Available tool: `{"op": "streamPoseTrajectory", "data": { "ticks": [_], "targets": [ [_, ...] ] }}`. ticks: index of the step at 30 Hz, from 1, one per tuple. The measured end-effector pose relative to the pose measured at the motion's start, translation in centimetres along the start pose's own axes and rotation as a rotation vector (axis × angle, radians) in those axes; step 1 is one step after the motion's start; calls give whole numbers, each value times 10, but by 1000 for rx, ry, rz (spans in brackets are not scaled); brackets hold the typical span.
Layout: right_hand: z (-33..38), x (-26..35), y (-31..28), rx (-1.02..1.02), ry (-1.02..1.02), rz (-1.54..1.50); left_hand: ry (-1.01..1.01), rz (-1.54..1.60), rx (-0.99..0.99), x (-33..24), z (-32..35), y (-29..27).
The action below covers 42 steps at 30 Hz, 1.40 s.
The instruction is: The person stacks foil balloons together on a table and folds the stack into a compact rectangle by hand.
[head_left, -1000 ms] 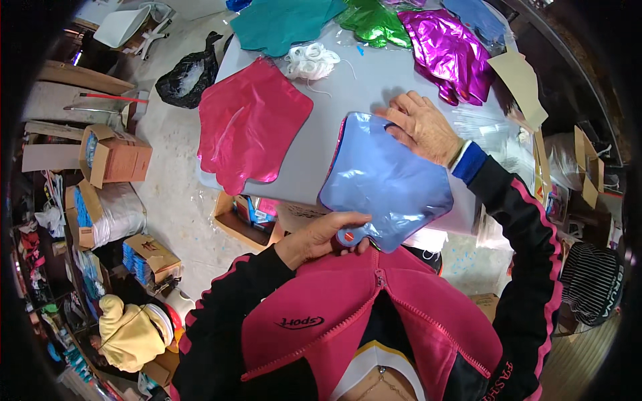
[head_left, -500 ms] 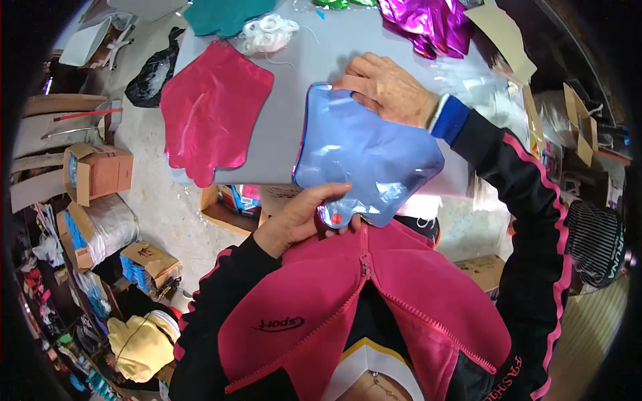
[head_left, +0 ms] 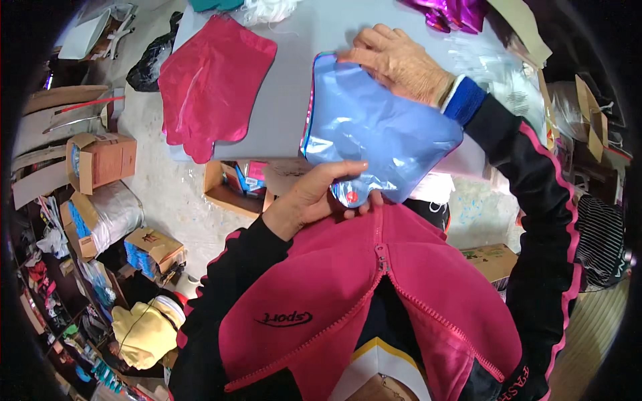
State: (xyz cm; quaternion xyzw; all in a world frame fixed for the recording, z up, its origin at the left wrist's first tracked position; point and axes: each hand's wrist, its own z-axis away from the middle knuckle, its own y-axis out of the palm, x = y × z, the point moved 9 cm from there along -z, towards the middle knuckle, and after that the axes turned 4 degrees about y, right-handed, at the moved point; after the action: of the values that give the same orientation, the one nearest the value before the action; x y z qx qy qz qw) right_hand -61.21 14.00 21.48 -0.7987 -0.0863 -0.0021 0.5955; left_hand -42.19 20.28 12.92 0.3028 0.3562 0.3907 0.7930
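A flat, uninflated blue foil balloon (head_left: 378,123), star-like in outline, lies partly over the near table edge and partly in front of my jacket. Coloured layers show along its left edge, so several may be stacked. My left hand (head_left: 314,197) grips its near end, thumb on top and fingers underneath, beside the rounded tab with a red dot. At the far corner my right hand (head_left: 404,63) has its fingers curled closed on the foil. To the left, a similar flat pink foil balloon (head_left: 217,80) rests on the table, its tail hanging over the edge.
The grey table (head_left: 287,87) also bears white string (head_left: 267,10), shiny magenta foil (head_left: 461,13) and clear plastic bags (head_left: 495,73). An open carton (head_left: 231,200) sits below its edge. More boxes (head_left: 107,164) and a black bag (head_left: 150,67) stand on the left floor.
The view has shifted, so the table sits higher in the picture. Both hands keep hold of the blue foil balloon, which appears slightly farther right and higher.
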Motion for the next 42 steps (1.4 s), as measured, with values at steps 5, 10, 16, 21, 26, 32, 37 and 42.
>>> {"op": "streamPoseTrajectory", "data": {
  "ticks": [5, 10, 16, 21, 26, 32, 37, 42],
  "targets": [
    [1, -2, 3, 38, 7, -19, -64, -67, 41, 14, -5, -7],
    [12, -33, -15, -109, 120, -11, -59, 40, 19, 14, -6, -12],
    [9, -29, -20, -41, 136, -71, -72, 143, -50, 8, -3, -10],
    [-6, -8, -12, -60, 94, -115, -107, 170, -29, 7, -3, -6],
    [-13, -6, -6, -66, 84, -169, -52, -3, -66, 3, -1, -8],
    [-27, -18, -5, -102, 97, -335, -26, 32, -47, -3, 3, -1],
    [-34, -12, 9, -55, 113, -490, -55, 35, -84, 6, -1, -10],
    [-40, -14, 13, -92, 163, -528, -75, 10, -62, 3, 3, -8]
  ]
}}
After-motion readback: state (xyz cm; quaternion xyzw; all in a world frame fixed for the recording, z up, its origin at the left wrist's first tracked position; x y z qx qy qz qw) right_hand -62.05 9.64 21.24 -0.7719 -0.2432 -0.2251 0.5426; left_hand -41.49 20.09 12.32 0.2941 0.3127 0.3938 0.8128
